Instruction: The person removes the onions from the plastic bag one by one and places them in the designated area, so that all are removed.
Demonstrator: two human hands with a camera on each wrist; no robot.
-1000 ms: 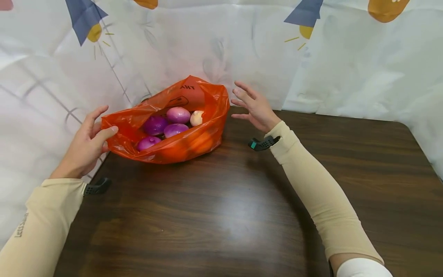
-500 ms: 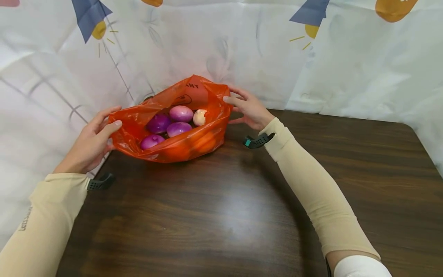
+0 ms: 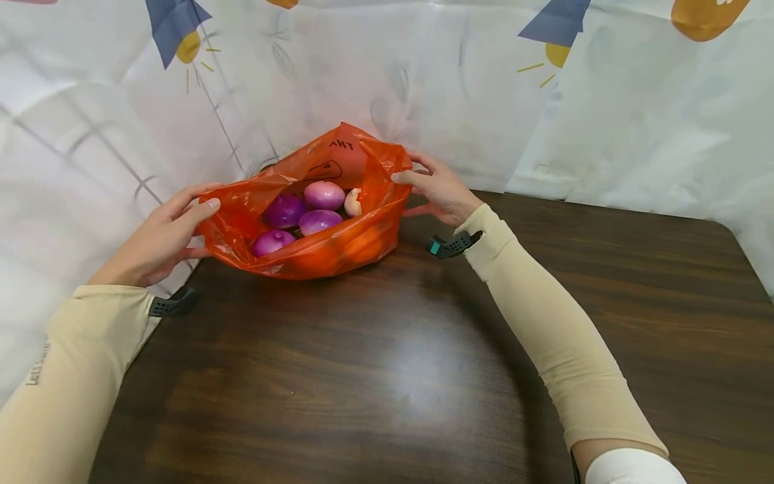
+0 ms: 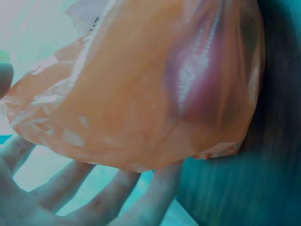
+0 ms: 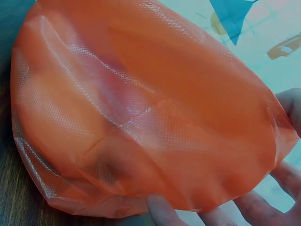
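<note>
A printed white curtain (image 3: 459, 114) hangs behind a dark wooden table (image 3: 351, 376). On its far left part sits an orange plastic bag (image 3: 326, 261), mouth open, holding purple onions (image 3: 320, 222) and a paler bulb (image 3: 353, 203). The left hand (image 3: 158, 235) grips one side of the mouth, the right hand (image 3: 443, 193) the other.

An open orange plastic bag (image 3: 329, 247) with purple onions (image 3: 324, 195) inside.
The bag is thin, shiny and creased, and it sits on the dark table (image 3: 375, 363) with its mouth spread wide; black print shows on its back wall. Four glossy onions lie close together, beside a pale bulb (image 3: 352, 204) which is partly hidden by a fold. The left hand (image 3: 158, 235) pinches one end of the rim, the right hand (image 3: 444, 193) the opposite end.
</note>
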